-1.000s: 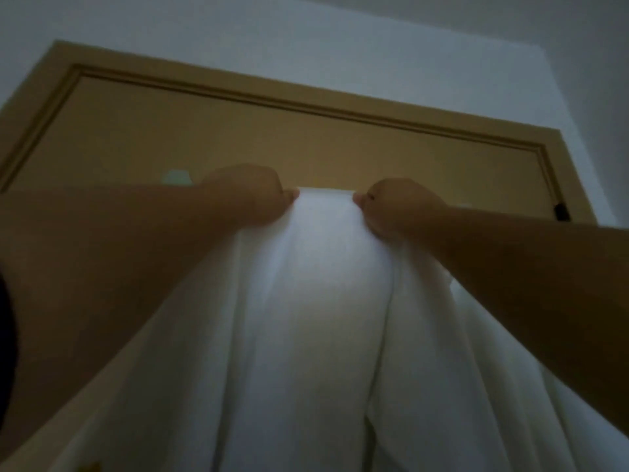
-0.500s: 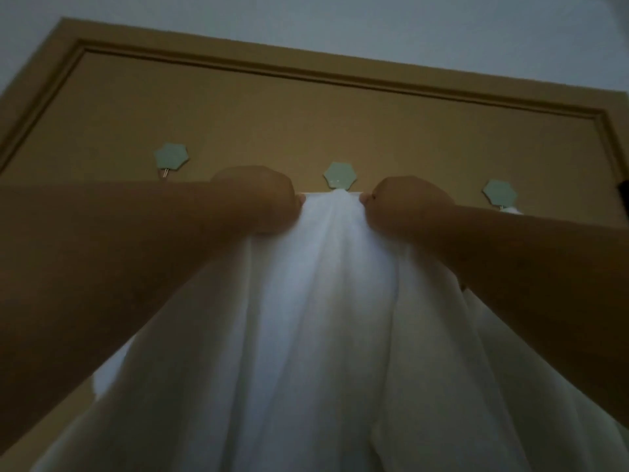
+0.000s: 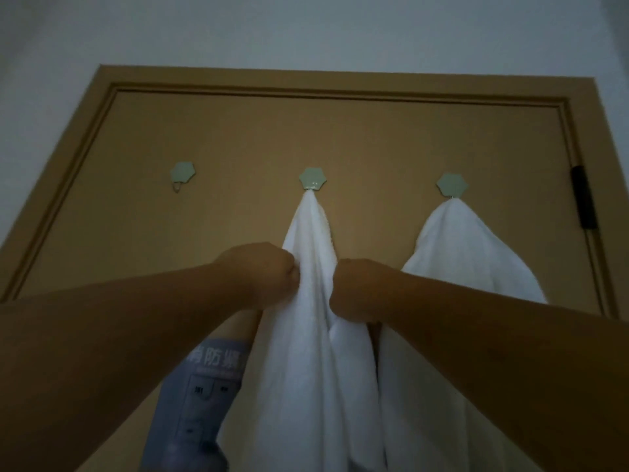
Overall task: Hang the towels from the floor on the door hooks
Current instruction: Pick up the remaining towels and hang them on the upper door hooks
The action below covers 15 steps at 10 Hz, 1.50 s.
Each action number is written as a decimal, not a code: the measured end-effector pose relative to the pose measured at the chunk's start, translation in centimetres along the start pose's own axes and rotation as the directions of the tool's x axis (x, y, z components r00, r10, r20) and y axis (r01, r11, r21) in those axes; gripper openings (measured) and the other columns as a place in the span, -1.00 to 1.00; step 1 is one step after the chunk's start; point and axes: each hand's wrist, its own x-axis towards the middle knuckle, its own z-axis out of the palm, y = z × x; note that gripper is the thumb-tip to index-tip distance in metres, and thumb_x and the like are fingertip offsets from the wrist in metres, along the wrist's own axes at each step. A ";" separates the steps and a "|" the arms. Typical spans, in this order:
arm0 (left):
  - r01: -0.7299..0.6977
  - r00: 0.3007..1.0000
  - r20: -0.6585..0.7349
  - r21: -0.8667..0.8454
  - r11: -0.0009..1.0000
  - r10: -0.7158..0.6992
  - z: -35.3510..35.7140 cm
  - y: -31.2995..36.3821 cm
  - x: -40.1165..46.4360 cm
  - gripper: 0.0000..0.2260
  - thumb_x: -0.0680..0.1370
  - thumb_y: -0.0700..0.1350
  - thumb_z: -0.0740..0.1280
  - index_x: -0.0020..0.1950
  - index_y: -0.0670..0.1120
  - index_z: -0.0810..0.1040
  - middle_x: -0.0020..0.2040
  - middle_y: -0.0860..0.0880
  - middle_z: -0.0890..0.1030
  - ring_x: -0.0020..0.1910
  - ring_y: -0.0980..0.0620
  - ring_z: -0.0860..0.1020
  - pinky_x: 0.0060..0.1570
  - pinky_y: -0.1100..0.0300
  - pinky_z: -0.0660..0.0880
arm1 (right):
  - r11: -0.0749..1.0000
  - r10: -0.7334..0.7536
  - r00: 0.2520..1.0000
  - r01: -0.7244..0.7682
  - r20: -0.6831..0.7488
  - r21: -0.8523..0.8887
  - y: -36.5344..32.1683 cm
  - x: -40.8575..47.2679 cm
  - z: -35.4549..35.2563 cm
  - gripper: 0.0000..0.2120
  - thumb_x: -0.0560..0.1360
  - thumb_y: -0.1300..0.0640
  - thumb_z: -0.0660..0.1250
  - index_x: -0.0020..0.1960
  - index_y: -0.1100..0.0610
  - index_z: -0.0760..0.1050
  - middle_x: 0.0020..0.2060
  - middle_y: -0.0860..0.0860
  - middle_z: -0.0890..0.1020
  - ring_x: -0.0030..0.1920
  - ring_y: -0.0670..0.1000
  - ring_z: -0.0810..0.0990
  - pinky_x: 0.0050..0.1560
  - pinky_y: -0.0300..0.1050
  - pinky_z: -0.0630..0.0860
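Three pale green hexagonal hooks sit in a row on the tan door [image 3: 340, 137]. A white towel [image 3: 313, 335] hangs from the middle hook [image 3: 312, 179]. My left hand [image 3: 262, 274] grips its left fold and my right hand [image 3: 357, 287] grips its right fold, both well below the hook. A second white towel [image 3: 459, 253] hangs from the right hook [image 3: 451, 184]. The left hook [image 3: 183, 172] carries nothing.
A blue-grey printed notice [image 3: 200, 396] is stuck on the door below my left forearm. A black hinge [image 3: 583, 197] sits on the door's right edge. White wall [image 3: 306, 28] surrounds the door frame.
Both hands have slid down from the level of the middle hook, still gripping the towel. The towel's top now hangs caught on that hook. The view has tilted, showing all three hooks.
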 end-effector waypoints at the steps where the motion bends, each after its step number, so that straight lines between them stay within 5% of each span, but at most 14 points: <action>1: -0.088 0.969 -0.240 -0.095 0.992 0.063 -0.5 1.3 -1.1 -0.67 0.66 0.04 0.02 -0.21 -0.06 0.38 -0.31 0.00 0.45 -0.35 0.08 0.38 -0.33 0.19 0.26 | 0.993 -0.022 0.998 0.028 -0.053 0.111 0.2 -2.6 0.4 -0.60 0.58 0.07 0.25 0.34 0.26 0.34 0.24 0.15 0.50 0.22 0.12 0.51 0.13 -0.16 0.40; 2: -0.200 0.927 -0.333 -0.042 0.979 0.175 -1.2 3.5 -2.2 -0.70 0.63 0.05 0.09 -0.26 -0.03 0.30 -0.35 0.03 0.38 -0.38 0.04 0.38 -0.29 0.13 0.38 | 0.984 -0.093 0.995 0.098 -0.043 0.151 0.0 -5.0 0.0 -0.68 0.59 0.09 0.23 0.25 0.25 0.45 0.14 0.14 0.57 0.11 0.09 0.56 0.04 -0.19 0.44; 3: -0.299 0.909 -0.294 0.036 0.953 0.297 -1.5 5.1 -2.8 -0.79 0.58 0.05 0.16 -0.16 -0.04 0.39 -0.20 0.03 0.43 -0.18 0.00 0.45 -0.14 0.09 0.41 | 0.977 -0.107 0.994 0.104 0.004 0.185 0.3 -6.6 -0.3 -0.82 0.59 0.17 0.19 -0.05 0.21 0.54 -0.06 0.13 0.59 0.02 0.12 0.59 -0.10 -0.20 0.39; 4: -0.365 0.906 -0.191 0.097 0.926 0.378 -1.3 5.7 -3.1 -0.72 0.55 0.11 0.20 0.12 -0.03 0.49 0.07 0.01 0.51 0.06 -0.01 0.46 0.08 0.08 0.41 | 0.988 -0.045 0.998 0.051 -0.043 0.148 1.0 -7.5 -0.4 -0.89 0.53 0.11 0.26 -0.14 0.13 0.46 -0.21 0.04 0.53 -0.14 0.09 0.55 -0.17 -0.09 0.44; 6: -0.435 0.900 -0.031 -0.027 0.900 0.434 -1.0 5.9 -3.2 -0.59 0.58 0.12 0.20 0.34 -0.07 0.44 0.29 -0.04 0.47 0.26 -0.02 0.43 0.31 0.07 0.35 | 0.992 0.123 0.988 -0.123 0.090 -0.006 1.4 -11.2 -2.6 -0.65 0.61 0.02 0.21 0.30 0.19 0.45 0.20 0.14 0.54 0.19 0.13 0.53 0.07 -0.07 0.44; 7: -0.465 0.885 -0.059 -0.100 0.880 0.461 0.3 5.8 -3.0 -0.63 0.57 0.08 0.25 0.28 -0.09 0.51 0.27 -0.06 0.50 0.25 -0.04 0.46 0.27 0.05 0.39 | 0.972 0.231 0.962 -0.224 0.146 -0.067 1.5 -12.9 -2.8 -0.47 0.61 -0.03 0.20 0.51 0.14 0.22 0.46 0.08 0.32 0.43 0.10 0.32 0.37 -0.10 0.26; 8: -0.556 0.825 -0.017 -0.203 0.806 0.564 1.6 6.2 -3.5 -0.70 0.58 0.07 0.23 0.21 -0.06 0.56 0.21 -0.03 0.51 0.23 -0.01 0.44 0.29 0.10 0.35 | 0.945 0.324 0.929 -0.309 0.177 -0.105 0.4 -14.5 -2.8 -0.43 0.59 -0.04 0.23 0.52 0.14 0.21 0.46 0.09 0.31 0.44 0.11 0.31 0.37 -0.05 0.29; 10: -0.617 0.743 -0.001 -0.388 0.684 0.670 4.6 7.7 -6.1 -0.40 0.61 0.17 0.16 0.56 -0.06 0.12 0.56 -0.02 0.12 0.52 -0.01 0.12 0.47 0.10 0.08 | 0.865 0.496 0.836 -0.453 0.234 -0.215 -2.5 -17.7 -1.8 -0.47 0.56 0.00 0.25 0.47 0.14 0.30 0.38 0.10 0.43 0.34 0.12 0.43 0.30 -0.04 0.40; 12: -0.709 0.640 -0.069 -0.438 0.553 0.765 5.1 11.4 -9.1 -0.36 0.59 0.19 0.18 0.57 -0.07 0.09 0.57 -0.05 0.10 0.53 -0.02 0.10 0.47 0.11 0.05 | 0.762 0.637 0.726 -0.542 0.260 -0.354 -3.7 -24.0 -1.6 -0.44 0.56 -0.04 0.23 0.51 0.11 0.24 0.45 0.08 0.35 0.43 0.12 0.34 0.39 0.00 0.34; 15: -0.834 0.342 -0.218 -0.519 0.188 0.914 -0.6 22.3 -18.9 -0.36 0.58 0.22 0.18 0.57 0.00 0.08 0.58 0.02 0.09 0.53 0.03 0.14 0.46 0.11 0.10 | 0.533 0.843 0.476 -0.678 0.251 -0.506 -2.5 -39.3 -6.3 -0.29 0.54 -0.30 0.17 0.57 0.02 0.09 0.54 -0.02 0.19 0.53 0.04 0.16 0.50 0.03 0.12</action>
